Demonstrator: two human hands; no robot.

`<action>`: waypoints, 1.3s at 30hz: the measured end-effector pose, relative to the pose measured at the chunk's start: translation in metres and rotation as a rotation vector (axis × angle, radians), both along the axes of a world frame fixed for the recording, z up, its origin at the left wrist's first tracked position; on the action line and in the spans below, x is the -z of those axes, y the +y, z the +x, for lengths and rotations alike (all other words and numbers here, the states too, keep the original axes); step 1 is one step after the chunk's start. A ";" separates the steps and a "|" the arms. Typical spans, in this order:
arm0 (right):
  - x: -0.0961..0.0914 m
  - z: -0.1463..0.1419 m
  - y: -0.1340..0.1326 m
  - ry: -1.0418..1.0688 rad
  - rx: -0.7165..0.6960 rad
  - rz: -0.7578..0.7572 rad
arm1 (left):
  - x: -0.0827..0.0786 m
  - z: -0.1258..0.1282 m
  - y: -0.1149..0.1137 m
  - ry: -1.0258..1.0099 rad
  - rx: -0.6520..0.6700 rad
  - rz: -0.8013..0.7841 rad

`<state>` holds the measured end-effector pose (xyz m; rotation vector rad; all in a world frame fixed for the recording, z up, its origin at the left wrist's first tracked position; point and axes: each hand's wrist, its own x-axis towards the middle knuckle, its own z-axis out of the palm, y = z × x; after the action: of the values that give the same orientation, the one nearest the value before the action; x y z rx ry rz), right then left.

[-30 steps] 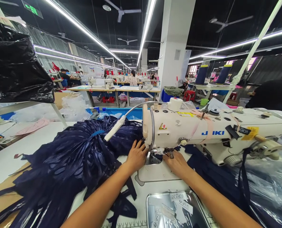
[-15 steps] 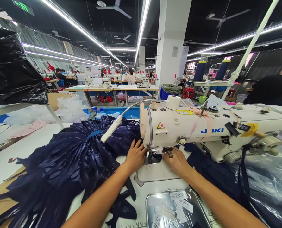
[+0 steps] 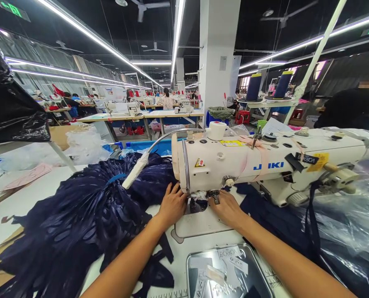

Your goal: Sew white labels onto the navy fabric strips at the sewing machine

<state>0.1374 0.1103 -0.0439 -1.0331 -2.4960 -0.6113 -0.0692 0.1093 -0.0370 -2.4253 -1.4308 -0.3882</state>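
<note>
A cream JUKI sewing machine [image 3: 249,165] stands across the white table [image 3: 32,194]. My left hand [image 3: 172,205] lies flat, fingers stretched forward, on the dark navy slashed fabric [image 3: 88,207] just left of the needle area [image 3: 193,203]. My right hand [image 3: 226,209] rests on the right of the presser foot, fingers extended under the machine head and partly hidden by it. The fabric is heaped in a big pile to the left and trails under both hands. A white gooseneck lamp [image 3: 134,170] hangs over the pile.
A metal tray [image 3: 224,271] with paper labels sits at the table's near edge. Clear plastic sheeting [image 3: 348,223] covers goods at the right. A black plastic bag [image 3: 10,103] sits on a rack at the left. Other people work at sewing tables behind; a person in black is at far right.
The view has drifted, so machine and hands sit slightly further left and higher. Both hands stay at the needle, nudged a little forward with the fabric.
</note>
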 end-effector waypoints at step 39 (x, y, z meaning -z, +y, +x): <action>-0.008 -0.002 0.002 0.030 0.065 -0.099 | -0.012 0.047 -0.057 0.085 -0.166 -0.148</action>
<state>0.1354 0.1121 -0.0354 -1.1544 -2.4971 -0.4911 -0.0224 0.0528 -0.0249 -2.3792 -1.6614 -0.1443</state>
